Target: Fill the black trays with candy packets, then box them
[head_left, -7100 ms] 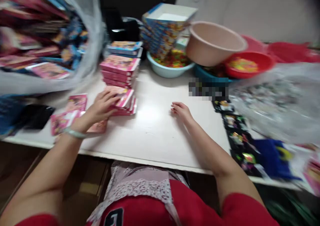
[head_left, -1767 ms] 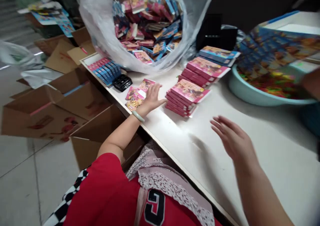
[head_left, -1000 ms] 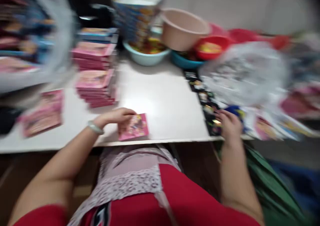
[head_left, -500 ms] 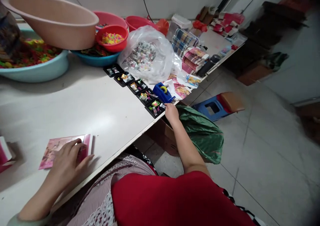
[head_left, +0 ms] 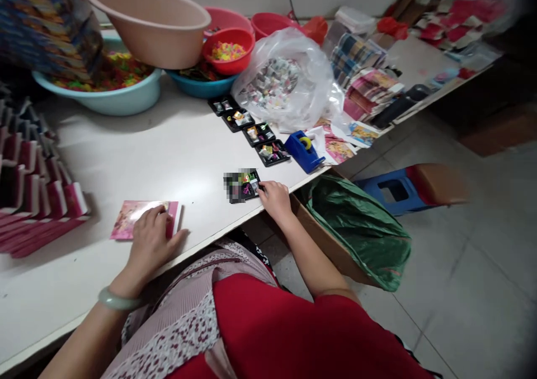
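Note:
My right hand (head_left: 277, 201) pinches the near right edge of a small black tray (head_left: 246, 188) holding bright little items; its left part is pixelated. My left hand (head_left: 151, 235) rests over a flat pink picture box (head_left: 130, 218), thumb apart and fingers slightly bent. More black trays (head_left: 272, 152) with small packets and trinkets form a slanting row on the white table (head_left: 184, 150). At the end of that row stands a blue tape dispenser (head_left: 305, 151) with a yellow roll.
Stacked pink boxes (head_left: 42, 200) stand at the left. Behind are a pale blue basin (head_left: 100, 96), a beige basin (head_left: 151, 32), a red bowl (head_left: 230, 60) and a clear bag of packets (head_left: 289, 83). A carton with a green liner (head_left: 361, 228) and a blue stool (head_left: 390, 194) stand below.
My right hand has drawn the nearest black tray out of the row, leftward toward the pink box. My left hand stays on that box. The view has swung left, showing more stacked boxes.

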Action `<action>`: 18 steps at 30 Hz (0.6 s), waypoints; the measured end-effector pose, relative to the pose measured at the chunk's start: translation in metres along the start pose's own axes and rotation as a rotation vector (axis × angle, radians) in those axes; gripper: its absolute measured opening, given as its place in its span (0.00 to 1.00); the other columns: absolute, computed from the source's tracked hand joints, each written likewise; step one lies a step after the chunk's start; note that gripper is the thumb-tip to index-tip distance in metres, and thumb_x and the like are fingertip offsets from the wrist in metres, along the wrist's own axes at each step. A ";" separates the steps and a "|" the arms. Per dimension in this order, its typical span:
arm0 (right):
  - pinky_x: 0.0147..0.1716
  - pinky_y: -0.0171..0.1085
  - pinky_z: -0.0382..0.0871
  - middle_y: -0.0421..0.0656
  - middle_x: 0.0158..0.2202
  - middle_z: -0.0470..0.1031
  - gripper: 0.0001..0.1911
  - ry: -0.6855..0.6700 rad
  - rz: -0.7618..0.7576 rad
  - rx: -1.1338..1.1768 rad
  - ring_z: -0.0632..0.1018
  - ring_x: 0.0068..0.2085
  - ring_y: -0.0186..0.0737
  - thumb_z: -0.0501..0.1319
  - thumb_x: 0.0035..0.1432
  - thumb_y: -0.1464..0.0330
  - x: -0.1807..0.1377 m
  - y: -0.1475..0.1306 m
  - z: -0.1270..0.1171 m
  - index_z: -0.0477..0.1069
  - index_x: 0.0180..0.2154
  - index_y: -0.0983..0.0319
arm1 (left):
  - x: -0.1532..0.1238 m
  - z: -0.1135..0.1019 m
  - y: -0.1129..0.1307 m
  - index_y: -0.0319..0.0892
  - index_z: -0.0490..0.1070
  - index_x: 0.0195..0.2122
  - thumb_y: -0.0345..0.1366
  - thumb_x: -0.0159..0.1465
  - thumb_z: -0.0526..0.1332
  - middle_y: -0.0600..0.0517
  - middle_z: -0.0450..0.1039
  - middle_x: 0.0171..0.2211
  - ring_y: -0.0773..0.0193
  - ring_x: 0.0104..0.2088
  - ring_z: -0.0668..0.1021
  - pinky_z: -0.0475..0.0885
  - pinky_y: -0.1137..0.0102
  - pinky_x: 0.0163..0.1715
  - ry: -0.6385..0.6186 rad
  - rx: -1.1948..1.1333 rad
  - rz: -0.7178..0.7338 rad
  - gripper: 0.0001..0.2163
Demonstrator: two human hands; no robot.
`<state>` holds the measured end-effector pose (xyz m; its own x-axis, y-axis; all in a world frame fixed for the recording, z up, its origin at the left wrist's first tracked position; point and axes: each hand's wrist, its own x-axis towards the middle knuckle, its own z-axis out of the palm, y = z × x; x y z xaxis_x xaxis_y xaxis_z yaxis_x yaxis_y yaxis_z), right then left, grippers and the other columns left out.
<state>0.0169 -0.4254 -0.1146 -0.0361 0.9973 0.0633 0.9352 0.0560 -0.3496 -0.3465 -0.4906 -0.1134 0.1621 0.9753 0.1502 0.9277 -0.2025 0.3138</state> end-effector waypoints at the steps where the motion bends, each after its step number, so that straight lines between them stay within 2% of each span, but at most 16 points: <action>1: 0.55 0.52 0.67 0.54 0.53 0.81 0.17 -0.013 -0.025 0.016 0.78 0.54 0.55 0.57 0.71 0.63 -0.001 -0.009 0.003 0.78 0.53 0.62 | -0.001 0.001 0.001 0.43 0.67 0.40 0.51 0.64 0.59 0.33 0.70 0.59 0.33 0.61 0.70 0.68 0.38 0.60 0.006 0.005 -0.012 0.16; 3: 0.56 0.52 0.67 0.55 0.54 0.80 0.18 -0.021 -0.110 0.052 0.77 0.55 0.55 0.57 0.71 0.62 0.002 -0.024 0.007 0.77 0.54 0.63 | -0.002 0.003 0.003 0.42 0.67 0.40 0.49 0.64 0.59 0.32 0.70 0.58 0.34 0.62 0.70 0.68 0.39 0.60 0.024 0.020 -0.023 0.14; 5: 0.58 0.52 0.66 0.54 0.55 0.79 0.18 -0.040 -0.281 0.088 0.76 0.56 0.54 0.59 0.70 0.62 0.009 -0.037 0.007 0.77 0.56 0.61 | -0.003 0.004 0.003 0.42 0.67 0.40 0.46 0.65 0.58 0.32 0.71 0.58 0.36 0.61 0.70 0.68 0.41 0.60 0.040 0.039 -0.018 0.12; 7: 0.61 0.54 0.64 0.52 0.60 0.76 0.19 -0.107 -0.495 0.088 0.73 0.61 0.55 0.62 0.68 0.62 0.021 -0.047 0.006 0.76 0.57 0.58 | -0.005 0.004 0.004 0.42 0.68 0.39 0.43 0.65 0.58 0.34 0.71 0.58 0.38 0.59 0.71 0.68 0.43 0.60 0.040 0.054 -0.008 0.10; 9: 0.65 0.58 0.60 0.50 0.66 0.71 0.23 -0.208 -0.645 0.032 0.67 0.67 0.58 0.66 0.65 0.61 0.033 -0.054 0.004 0.75 0.60 0.55 | -0.006 0.002 0.005 0.43 0.68 0.39 0.43 0.66 0.57 0.35 0.71 0.57 0.39 0.57 0.72 0.70 0.44 0.58 0.031 0.065 -0.011 0.09; 13: 0.68 0.68 0.53 0.47 0.73 0.61 0.30 -0.359 -0.718 -0.099 0.58 0.73 0.65 0.69 0.61 0.59 0.052 -0.058 0.003 0.71 0.64 0.51 | -0.006 -0.002 0.007 0.42 0.70 0.38 0.43 0.65 0.58 0.34 0.73 0.54 0.38 0.52 0.74 0.71 0.44 0.54 -0.001 0.040 -0.036 0.10; 18: 0.67 0.70 0.52 0.47 0.74 0.59 0.28 -0.393 -0.780 -0.096 0.56 0.73 0.68 0.67 0.64 0.58 0.058 -0.055 0.008 0.71 0.64 0.49 | -0.003 -0.008 0.011 0.43 0.71 0.35 0.39 0.64 0.58 0.36 0.75 0.50 0.43 0.49 0.77 0.75 0.49 0.50 -0.032 -0.095 -0.051 0.06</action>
<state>-0.0394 -0.3700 -0.0997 -0.7793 0.6213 -0.0816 0.6184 0.7415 -0.2602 -0.3396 -0.4967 -0.1031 0.1279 0.9865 0.1020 0.8993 -0.1587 0.4075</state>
